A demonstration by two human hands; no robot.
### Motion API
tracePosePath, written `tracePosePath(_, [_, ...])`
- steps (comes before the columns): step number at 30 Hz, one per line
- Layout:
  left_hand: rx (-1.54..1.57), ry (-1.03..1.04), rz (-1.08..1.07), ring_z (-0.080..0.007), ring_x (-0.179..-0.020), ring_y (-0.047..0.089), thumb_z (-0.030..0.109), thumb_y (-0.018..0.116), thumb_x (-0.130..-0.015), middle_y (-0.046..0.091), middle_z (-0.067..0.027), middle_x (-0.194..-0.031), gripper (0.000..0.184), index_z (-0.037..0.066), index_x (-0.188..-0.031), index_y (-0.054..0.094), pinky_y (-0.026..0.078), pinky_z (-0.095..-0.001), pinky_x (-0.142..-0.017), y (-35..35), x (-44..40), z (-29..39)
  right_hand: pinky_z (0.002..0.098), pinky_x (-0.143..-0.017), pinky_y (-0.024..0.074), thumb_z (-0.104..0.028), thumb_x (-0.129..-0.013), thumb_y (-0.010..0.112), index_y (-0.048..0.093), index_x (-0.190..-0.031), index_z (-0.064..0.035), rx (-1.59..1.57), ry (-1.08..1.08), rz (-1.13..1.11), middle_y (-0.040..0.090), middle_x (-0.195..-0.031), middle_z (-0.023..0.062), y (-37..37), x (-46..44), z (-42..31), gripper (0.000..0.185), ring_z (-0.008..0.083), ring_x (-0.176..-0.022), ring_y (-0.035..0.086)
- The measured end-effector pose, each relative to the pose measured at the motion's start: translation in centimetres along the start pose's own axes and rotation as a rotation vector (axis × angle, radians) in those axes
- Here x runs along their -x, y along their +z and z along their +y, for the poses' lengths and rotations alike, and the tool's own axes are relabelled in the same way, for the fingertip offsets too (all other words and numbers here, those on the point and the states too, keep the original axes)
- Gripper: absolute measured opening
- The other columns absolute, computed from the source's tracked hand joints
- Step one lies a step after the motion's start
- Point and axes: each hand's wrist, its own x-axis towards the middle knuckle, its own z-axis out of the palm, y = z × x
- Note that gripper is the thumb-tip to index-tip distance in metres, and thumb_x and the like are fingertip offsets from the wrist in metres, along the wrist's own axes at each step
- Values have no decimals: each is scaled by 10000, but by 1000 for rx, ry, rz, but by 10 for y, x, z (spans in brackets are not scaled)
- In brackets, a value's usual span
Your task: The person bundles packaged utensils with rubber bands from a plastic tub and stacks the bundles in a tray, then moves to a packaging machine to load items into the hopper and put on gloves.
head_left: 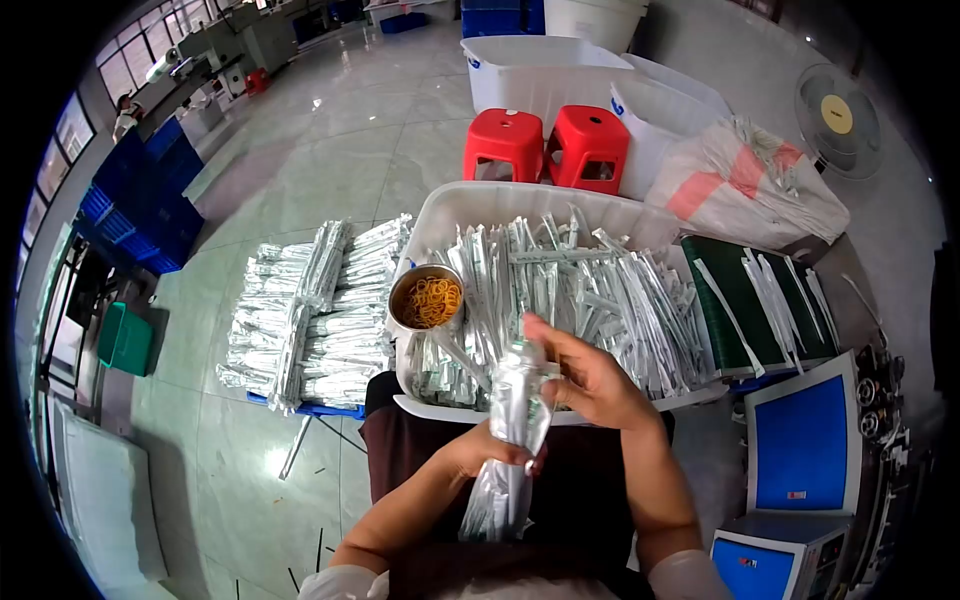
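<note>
My left hand [490,451] is closed around the lower part of a bundle of long silver-wrapped packets [516,405], which stands almost upright in front of my lap. At its upper end, my right hand [597,382] has its fingers curved about the top, the thumb against the side. What is inside the wrappers cannot be made out. Just beyond, a white bin [455,205] holds many loose packets of the same kind. A metal cup [405,318] with yellow-orange rubber bands [432,301] sits at the bin's left edge.
Bundled silver packets [345,300] are stacked on the left. Several loose strips lie on a green box [715,268] at right. Beyond the bin stand two red stools [503,135] [590,140], a woven sack [750,190] and a fan [838,115]. A blue-and-white machine [805,445] is near my right.
</note>
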Motion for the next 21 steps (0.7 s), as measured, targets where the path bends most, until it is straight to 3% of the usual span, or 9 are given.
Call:
tracePosePath(5, [-50,-99,-84,-217,-694,581,20,670,-589,574,-124,-758,449,-31,-993,478,477,-317,-641,27,-9,6,321,-856,423,-160,-704,675,510,-1103,0,601,203,-359,553,-1078,158,6,-32,-53,461,249,-997,548])
tracePosePath(7, [-102,-148,-102,-212,-720,581,-59,631,-623,578,-130,-796,422,-42,-1013,470,479,-315,-651,30,-11,6,309,-801,444,-171,-664,693,575,-983,-7,842,482,-774,584,-985,155,16,-42,-65,378,249,-912,580])
tracePosePath(8, [-65,-139,-86,-213,-726,581,-34,647,-623,576,-134,-805,432,-34,-1017,469,478,-313,-658,27,-11,5,297,-804,446,-197,-611,720,606,-899,-16,733,360,-587,595,-967,133,11,-32,-47,358,236,-923,577])
tracePosePath(9, [-27,-127,-61,-214,-731,582,-9,664,-624,574,-137,-814,443,-26,-1021,469,477,-312,-665,21,-10,4,356,-817,449,-217,-573,743,563,-1022,-38,526,-58,-365,548,-1082,121,0,-27,-14,515,229,-985,546])
tracePosePath(11, [26,1,-131,-232,-819,580,107,711,-626,570,-142,-872,554,10,-1102,444,461,-327,-747,7,-11,5,411,-823,452,-203,-589,744,424,-1210,-61,225,-17,152,439,-1220,119,4,-30,-12,712,247,-1052,496])
tracePosePath(13, [75,54,-94,-248,-859,573,144,728,-621,568,-141,-915,599,-1,-1122,435,448,-350,-790,0,-6,7,394,-810,474,-231,-588,759,190,-1337,-54,-568,220,250,394,-1224,146,36,-21,5,957,284,-1029,489])
tracePosePath(15, [79,-31,62,-238,-940,540,232,758,-609,550,-130,-1016,664,-9,-1133,429,421,-342,-842,-6,14,8,342,-685,485,-228,-598,727,187,-1344,-80,-612,460,200,496,-974,113,54,-3,45,933,219,-841,526])
tracePosePath(17, [-91,-73,40,-185,-970,503,318,783,-572,541,-86,-1025,760,-2,-1159,421,400,-293,-849,-22,40,-22,323,-716,447,-219,-599,705,241,-1313,-84,-809,561,165,486,-878,82,71,12,61,862,188,-765,494])
tracePosePath(21, [143,44,-23,-166,-1024,473,257,815,-544,491,-75,-1115,921,27,-1268,295,355,-279,-898,-28,72,-70,300,-587,472,-203,-559,648,476,-970,-18,-711,581,264,534,-766,97,93,0,70,482,209,-671,546])
